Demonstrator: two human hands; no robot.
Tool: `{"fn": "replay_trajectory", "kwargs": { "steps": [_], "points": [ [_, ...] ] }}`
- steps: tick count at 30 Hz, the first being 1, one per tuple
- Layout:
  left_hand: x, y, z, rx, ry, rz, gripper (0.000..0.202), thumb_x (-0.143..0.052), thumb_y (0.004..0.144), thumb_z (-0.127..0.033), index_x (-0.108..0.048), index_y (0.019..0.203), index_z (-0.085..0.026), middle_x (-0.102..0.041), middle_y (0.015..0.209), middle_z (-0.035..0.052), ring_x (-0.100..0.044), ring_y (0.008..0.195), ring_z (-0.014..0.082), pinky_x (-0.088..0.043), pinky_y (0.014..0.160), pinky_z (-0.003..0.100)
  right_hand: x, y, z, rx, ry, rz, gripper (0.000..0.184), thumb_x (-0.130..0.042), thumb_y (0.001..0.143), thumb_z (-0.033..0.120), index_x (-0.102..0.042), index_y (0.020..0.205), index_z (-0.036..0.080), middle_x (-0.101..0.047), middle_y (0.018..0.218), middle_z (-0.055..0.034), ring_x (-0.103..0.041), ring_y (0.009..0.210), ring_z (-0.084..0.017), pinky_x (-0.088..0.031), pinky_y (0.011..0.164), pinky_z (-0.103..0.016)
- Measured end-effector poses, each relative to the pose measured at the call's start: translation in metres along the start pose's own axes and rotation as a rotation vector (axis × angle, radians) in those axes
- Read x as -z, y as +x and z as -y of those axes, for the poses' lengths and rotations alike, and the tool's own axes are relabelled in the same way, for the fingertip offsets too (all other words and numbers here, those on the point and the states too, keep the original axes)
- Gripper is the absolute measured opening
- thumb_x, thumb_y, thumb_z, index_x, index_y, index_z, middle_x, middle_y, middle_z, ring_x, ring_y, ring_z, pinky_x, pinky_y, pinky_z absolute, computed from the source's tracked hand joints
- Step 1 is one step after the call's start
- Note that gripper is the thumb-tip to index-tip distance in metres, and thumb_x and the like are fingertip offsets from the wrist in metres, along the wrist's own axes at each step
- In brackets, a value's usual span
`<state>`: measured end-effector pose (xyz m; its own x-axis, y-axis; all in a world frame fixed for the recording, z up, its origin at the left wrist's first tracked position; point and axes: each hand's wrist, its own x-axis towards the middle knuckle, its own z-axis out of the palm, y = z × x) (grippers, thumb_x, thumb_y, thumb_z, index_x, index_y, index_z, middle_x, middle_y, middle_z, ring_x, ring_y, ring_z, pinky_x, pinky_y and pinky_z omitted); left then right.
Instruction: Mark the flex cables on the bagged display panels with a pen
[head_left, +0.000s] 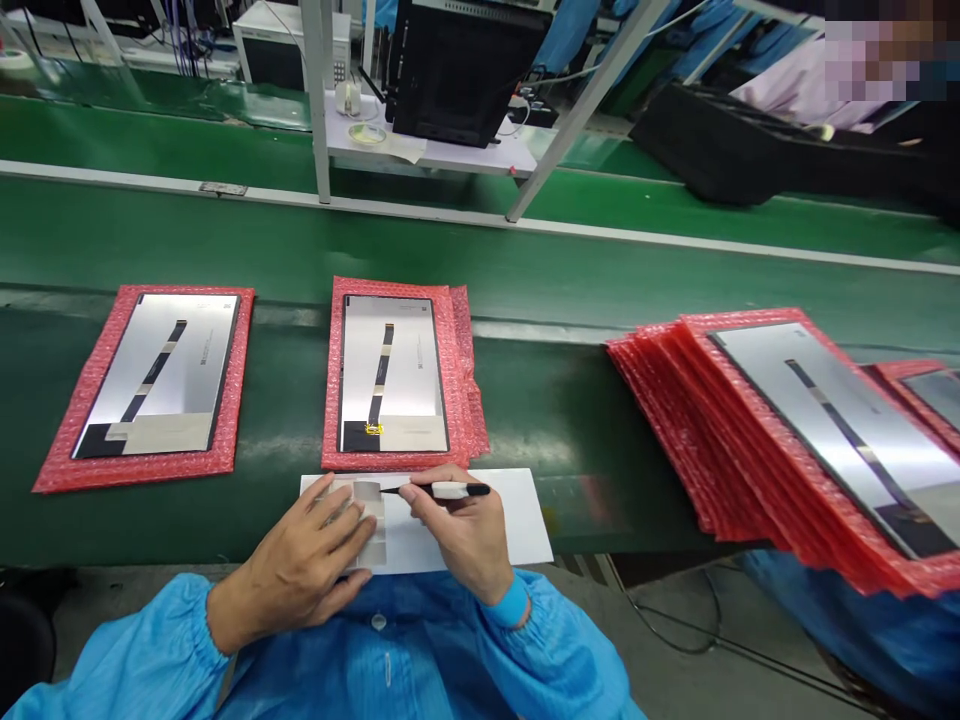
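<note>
My left hand [304, 555] lies with fingers outstretched on a white sheet [517, 515] at the bench's front edge. Beneath and beside its fingertips are greyish, film-like pieces [368, 492], partly covered. In a pinch, my right hand [472, 535] holds a slim white-and-black pen-like tool [454, 490]; its dark pointed tip is at the edge of a film piece. Just beyond the sheet, a display panel [409, 375] rests back side up on red bubble wrap [459, 420]. Its dark flex cable runs up the silver back, with a small yellow patch near the bottom.
To the left, another display panel [191, 375] lies on red bubble wrap [238, 400]. A leaning stack of red bubble wrap [697, 450] with a panel [847, 420] on top stands at the right. Metal posts [319, 120] and a black monitor [469, 70] are behind the green bench [555, 420].
</note>
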<state>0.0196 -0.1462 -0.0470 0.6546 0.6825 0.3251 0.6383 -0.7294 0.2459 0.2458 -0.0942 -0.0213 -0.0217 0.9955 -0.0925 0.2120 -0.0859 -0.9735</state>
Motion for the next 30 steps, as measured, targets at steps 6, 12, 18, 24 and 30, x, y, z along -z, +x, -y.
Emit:
{"fn": "replay_trajectory", "kwargs": {
  "steps": [6, 12, 18, 24, 30],
  "points": [
    [0.017, 0.01, 0.005, -0.008, 0.011, -0.055, 0.033, -0.065, 0.096, -0.028, -0.067, 0.124, -0.011, -0.072, 0.119, 0.0156, -0.065, 0.117, 0.0326, -0.052, 0.11, 0.055, 0.018, 0.025, 0.009, -0.012, 0.089, -0.1, 0.021, -0.085, 0.079, 0.036, -0.073, 0.08, 0.019, -0.068, 0.056, -0.0001, -0.062, 0.047, -0.016, -0.05, 0.046, -0.026],
    [0.04, 0.059, 0.06, -0.139, 0.064, -0.093, 0.018, -0.063, 0.097, -0.021, -0.071, 0.11, -0.01, -0.075, 0.107, 0.0134, -0.068, 0.108, 0.0289, -0.058, 0.099, 0.047, 0.014, 0.052, 0.017, 0.015, 0.102, -0.14, 0.029, -0.088, 0.075, 0.042, -0.07, 0.079, 0.02, -0.069, 0.057, -0.0012, -0.064, 0.05, -0.018, -0.051, 0.049, -0.028],
    [0.022, 0.069, 0.095, -0.21, -0.044, -0.259, 0.008, -0.064, 0.097, -0.013, -0.071, 0.097, -0.013, -0.079, 0.097, 0.0069, -0.074, 0.095, 0.0212, -0.064, 0.091, 0.037, 0.005, 0.063, 0.008, 0.025, 0.057, -0.059, 0.035, -0.086, 0.076, 0.051, -0.068, 0.078, 0.021, -0.067, 0.056, -0.0008, -0.062, 0.05, -0.019, -0.049, 0.048, -0.03],
    [0.021, 0.062, 0.092, -0.172, -0.089, -0.3, 0.007, -0.067, 0.095, -0.013, -0.073, 0.099, -0.012, -0.08, 0.099, 0.0085, -0.078, 0.1, 0.0236, -0.066, 0.092, 0.037, 0.003, 0.063, -0.005, 0.027, 0.055, -0.043, 0.03, -0.087, 0.078, 0.045, -0.07, 0.081, 0.021, -0.068, 0.058, -0.0011, -0.063, 0.051, -0.019, -0.05, 0.049, -0.029],
    [0.02, 0.064, 0.092, -0.152, -0.12, -0.3, 0.007, -0.066, 0.094, -0.011, -0.072, 0.098, -0.011, -0.08, 0.098, 0.0092, -0.078, 0.101, 0.025, -0.067, 0.091, 0.038, 0.001, 0.064, -0.005, -0.004, 0.048, -0.059, 0.023, -0.085, 0.077, 0.039, -0.07, 0.078, 0.022, -0.07, 0.062, -0.0017, -0.062, 0.051, -0.018, -0.049, 0.049, -0.029]
  ]
}}
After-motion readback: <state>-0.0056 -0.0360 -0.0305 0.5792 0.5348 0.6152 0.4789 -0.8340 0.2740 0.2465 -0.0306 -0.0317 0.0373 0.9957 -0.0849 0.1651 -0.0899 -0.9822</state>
